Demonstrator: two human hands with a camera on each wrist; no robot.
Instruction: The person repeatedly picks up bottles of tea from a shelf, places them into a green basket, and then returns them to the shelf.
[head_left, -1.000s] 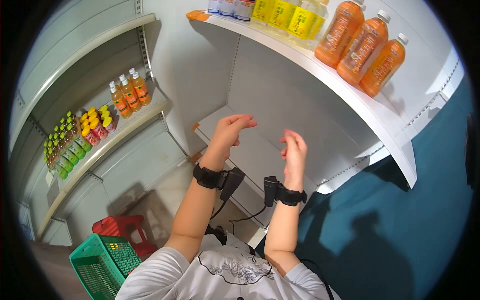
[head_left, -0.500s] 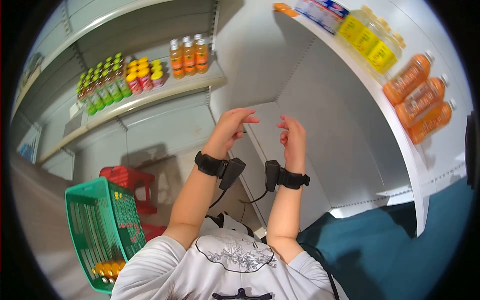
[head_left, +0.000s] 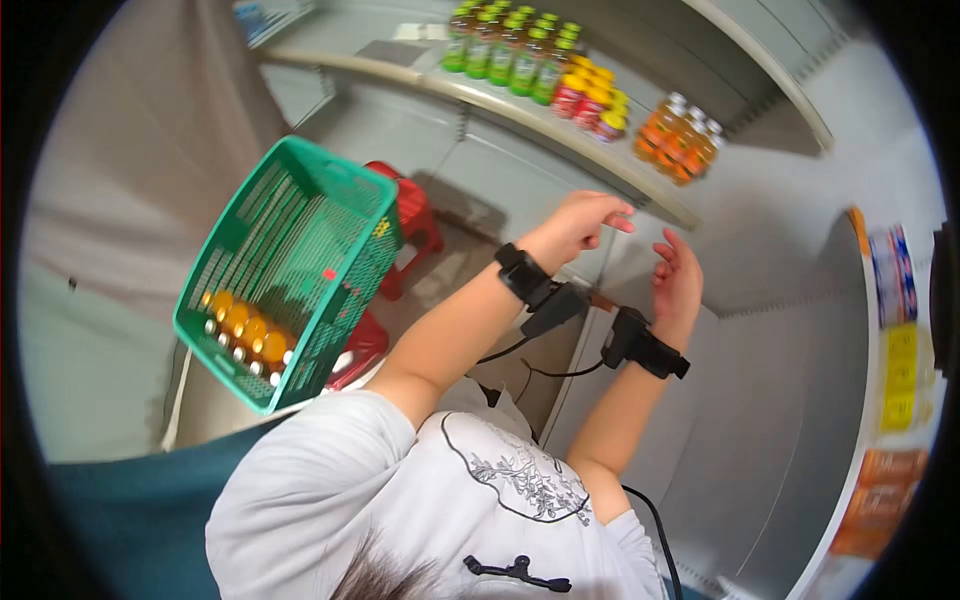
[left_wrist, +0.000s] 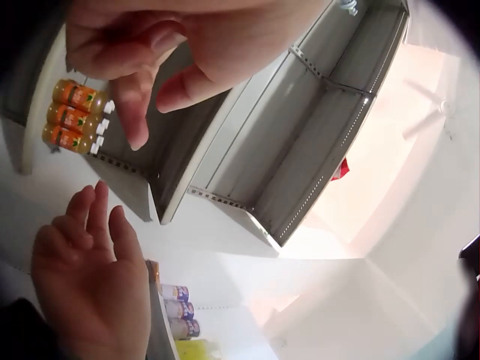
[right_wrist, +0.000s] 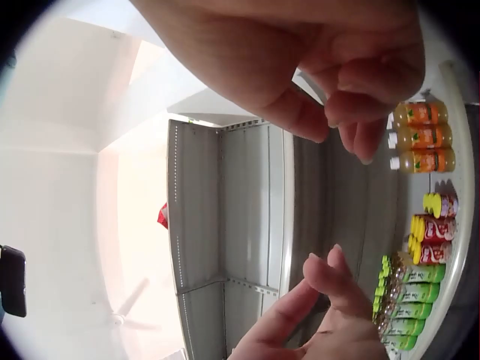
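Both hands are raised in front of the body and hold nothing. My left hand [head_left: 580, 226] has loosely bent fingers pointing right, toward my right hand [head_left: 678, 282], whose fingers point up and curl slightly. A gap lies between them. The left wrist view shows the left hand [left_wrist: 195, 45] across the top and the right hand [left_wrist: 94, 277] below it, with orange-labelled bottles [left_wrist: 75, 116] on a shelf behind. To the left in the head view, a green basket [head_left: 352, 180] holds several orange drink bottles [head_left: 248, 332] with white caps.
A red stool [head_left: 415, 225] stands behind the basket. The back shelf [head_left: 560, 125] bears green-capped bottles [head_left: 510, 50], yellow-capped bottles [head_left: 590, 95] and orange-labelled bottles [head_left: 678, 140]. On the right shelf [head_left: 850, 480] are cans [head_left: 893, 275], yellow-labelled bottles [head_left: 900, 375] and orange bottles [head_left: 880, 500].
The head view has swung left, bringing the basket and its bottles into fuller view and sliding the shelves rightward. Both hands stay raised, apart and without anything in them.
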